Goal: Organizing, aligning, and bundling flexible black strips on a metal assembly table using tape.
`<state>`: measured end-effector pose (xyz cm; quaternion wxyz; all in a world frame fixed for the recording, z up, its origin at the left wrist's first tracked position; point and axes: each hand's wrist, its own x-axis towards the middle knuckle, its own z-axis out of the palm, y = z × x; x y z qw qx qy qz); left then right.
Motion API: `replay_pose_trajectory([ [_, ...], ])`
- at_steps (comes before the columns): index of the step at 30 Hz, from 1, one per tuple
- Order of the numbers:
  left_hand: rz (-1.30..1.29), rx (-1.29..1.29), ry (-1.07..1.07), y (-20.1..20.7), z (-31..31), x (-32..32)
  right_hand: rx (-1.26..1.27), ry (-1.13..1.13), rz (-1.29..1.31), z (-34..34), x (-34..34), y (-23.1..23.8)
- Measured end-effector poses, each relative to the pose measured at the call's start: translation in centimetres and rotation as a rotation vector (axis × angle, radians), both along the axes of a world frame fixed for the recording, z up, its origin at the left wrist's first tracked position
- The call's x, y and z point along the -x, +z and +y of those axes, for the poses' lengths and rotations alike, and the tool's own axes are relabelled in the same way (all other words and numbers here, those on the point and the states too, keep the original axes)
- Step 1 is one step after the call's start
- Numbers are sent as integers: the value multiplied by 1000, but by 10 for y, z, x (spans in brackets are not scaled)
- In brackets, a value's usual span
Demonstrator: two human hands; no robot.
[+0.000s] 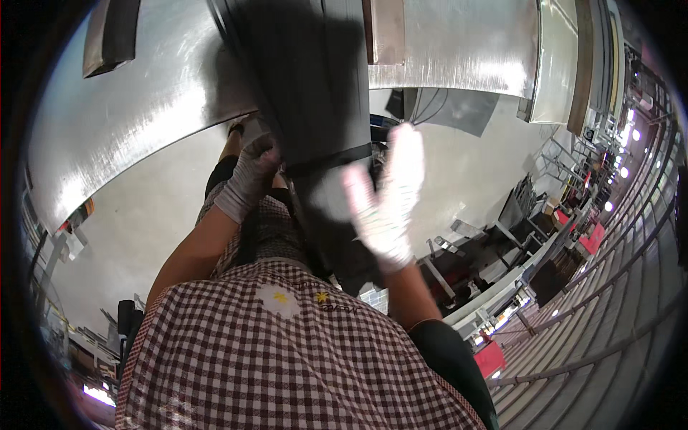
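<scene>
Long, flat black panels (315,79) lie in a stack across the metal table, their near end reaching toward my body. A dark band crosses the stack close to that end. My left hand (251,175), in a whitish glove with pink at the fingertips, is curled closed at the left edge of the panels; its fingers are partly hidden. To the right of the near end, my right hand (393,201), gloved the same way, is raised with thumb and fingers apart and nothing in it. It is slightly blurred.
A shiny metal table (165,79) spans the far side, with brownish metal blocks (112,36) on it. A grey sheet (455,111) and cables show beyond its edge. Racks, metal parts and a red item (489,360) stand on the right. A checked apron (287,351) covers my front.
</scene>
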<state>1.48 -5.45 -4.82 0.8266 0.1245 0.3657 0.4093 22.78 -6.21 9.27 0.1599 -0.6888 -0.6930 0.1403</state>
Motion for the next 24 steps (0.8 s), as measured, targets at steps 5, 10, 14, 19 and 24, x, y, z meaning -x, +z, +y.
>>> replay_pose_trajectory([
  [5, -120, 72, -43, -5, 19, -17, 100, -66, 0, 7, 61, -17],
  [10, 3, -133, -513, -79, 43, -20, 128, -113, -78, 11, 60, -19],
  [14, 386, -495, -883, -125, 40, -64, 153, -118, -122, 13, 61, -18],
  [19, 836, -790, -976, -155, 25, -98, 165, -74, -178, 13, 58, -14],
  [24, 958, -587, -522, -150, 11, 19, 144, -129, -148, 19, 67, -12],
])
